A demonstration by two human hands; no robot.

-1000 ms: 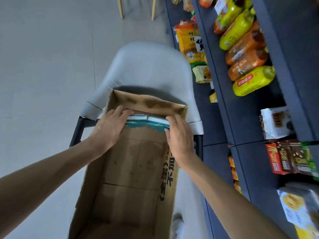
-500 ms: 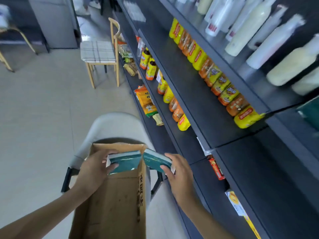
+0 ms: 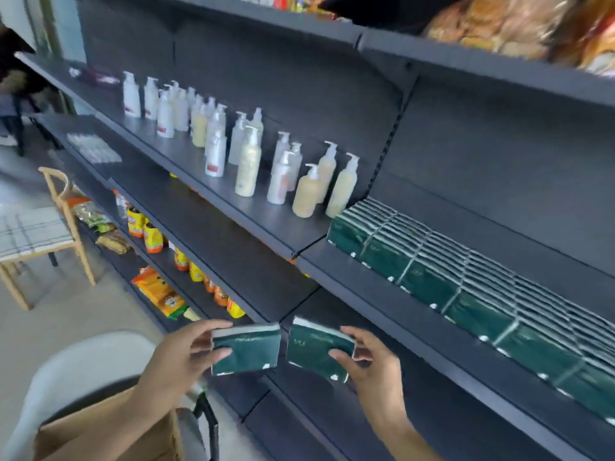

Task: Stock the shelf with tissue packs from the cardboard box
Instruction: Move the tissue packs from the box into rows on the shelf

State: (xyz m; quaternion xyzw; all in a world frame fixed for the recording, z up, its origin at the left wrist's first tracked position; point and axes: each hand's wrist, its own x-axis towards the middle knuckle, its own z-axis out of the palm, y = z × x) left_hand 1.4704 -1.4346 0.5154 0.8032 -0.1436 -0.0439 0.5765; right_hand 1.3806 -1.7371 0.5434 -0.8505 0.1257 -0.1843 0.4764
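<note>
The fingers (image 3: 213, 327) of the left hand (image 3: 176, 357) curl over the top edge of a dark green tissue pack (image 3: 248, 349), with the thumb pressed on its near face, so the pack is pinched at its left end. The right hand (image 3: 372, 364) holds a second green tissue pack (image 3: 316, 349) the same way, fingers behind its right end and thumb on the front. The two packs sit side by side, just apart, held in the air in front of the lower dark shelf boards.

Up and to the right, a dark shelf (image 3: 416, 314) carries a long row of matching green tissue packs (image 3: 466, 274), standing on edge and packed tight. Left of that row, on the neighbouring shelf board, stand pump bottles (image 3: 249, 161), white and cream. Lower shelves to the left hold orange and yellow snack bags (image 3: 156, 291).

At the near left corner the brown cardboard box (image 3: 109, 430) rests on a pale grey chair (image 3: 83, 361). Farther left stands a wooden chair (image 3: 40, 234) with a checked seat.
</note>
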